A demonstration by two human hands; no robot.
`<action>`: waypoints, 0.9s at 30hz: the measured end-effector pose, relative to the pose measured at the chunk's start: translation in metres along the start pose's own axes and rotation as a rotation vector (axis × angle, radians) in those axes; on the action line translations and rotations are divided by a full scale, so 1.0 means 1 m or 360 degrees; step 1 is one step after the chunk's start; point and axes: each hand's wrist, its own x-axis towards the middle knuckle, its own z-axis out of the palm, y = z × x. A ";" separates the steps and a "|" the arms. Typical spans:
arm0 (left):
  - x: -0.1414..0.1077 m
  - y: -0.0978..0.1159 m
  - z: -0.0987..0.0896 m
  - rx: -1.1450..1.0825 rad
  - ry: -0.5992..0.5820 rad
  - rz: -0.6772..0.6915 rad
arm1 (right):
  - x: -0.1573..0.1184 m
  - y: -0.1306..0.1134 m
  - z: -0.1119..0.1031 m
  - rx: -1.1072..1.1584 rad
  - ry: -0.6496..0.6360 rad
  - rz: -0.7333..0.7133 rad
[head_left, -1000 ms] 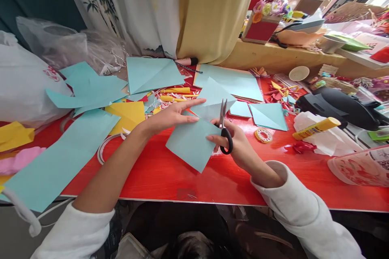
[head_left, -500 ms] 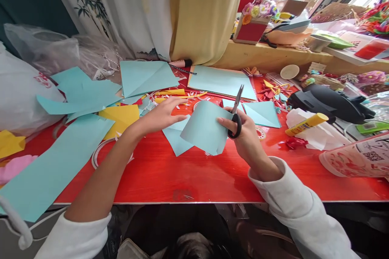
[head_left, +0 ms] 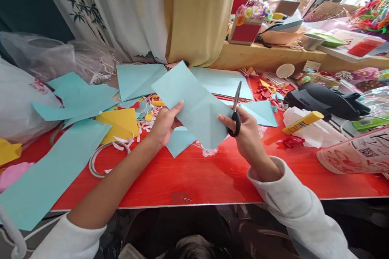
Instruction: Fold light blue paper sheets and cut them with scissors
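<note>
A light blue sheet of paper (head_left: 197, 109) with faint crease lines is held up over the desk between both hands. My left hand (head_left: 167, 125) pinches its left edge, thumb on top and fingers behind it. On the other side, my right hand (head_left: 244, 127) grips the sheet's right corner with the thumb in front. Also in that hand is a pair of scissors (head_left: 236, 109), black handles in the palm and blades pointing up and away. Beneath the held sheet, another blue piece of paper (head_left: 180, 141) lies on the red desk (head_left: 194, 182).
Blue paper stacks (head_left: 133, 81) lie at the back. On the left are a long blue strip (head_left: 57, 170), yellow paper (head_left: 120, 123) and a tape roll (head_left: 94, 162). To the right are a glue stick (head_left: 304, 122), a black device (head_left: 322, 99) and a pink cup (head_left: 352, 156).
My left hand has moved right and taken hold of the sheet. The sheet, curled before, is now spread flatter with a corner pointing up. The right hand keeps the scissors.
</note>
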 end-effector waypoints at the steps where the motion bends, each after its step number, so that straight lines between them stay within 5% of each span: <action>1: 0.001 0.001 -0.001 -0.0066 0.0038 -0.0032 | 0.001 -0.001 -0.001 -0.0024 -0.0014 0.0009; 4: 0.004 0.008 -0.007 0.0025 -0.0068 -0.0109 | 0.007 -0.003 -0.008 -0.0070 -0.0021 0.0043; 7: 0.004 0.012 -0.010 0.0253 -0.0126 -0.0102 | 0.014 -0.004 -0.016 -0.0095 0.0206 -0.0059; 11: 0.001 0.010 -0.006 0.0155 0.0225 0.0074 | 0.013 -0.008 -0.021 0.0096 0.0475 -0.0581; 14: -0.003 0.007 0.002 -0.0089 0.0345 0.0201 | 0.002 -0.010 -0.015 0.0065 -0.0059 -0.0633; 18: -0.012 0.003 0.014 -0.0193 0.0446 0.0373 | -0.013 -0.005 0.005 -0.0196 -0.0784 0.0031; 21: -0.020 0.001 0.021 -0.0204 0.0491 0.0449 | -0.016 0.003 0.017 -0.0287 -0.0915 0.0329; 27: -0.029 -0.004 0.029 -0.0180 0.0497 0.0512 | -0.016 0.008 0.025 -0.0366 -0.0871 0.0369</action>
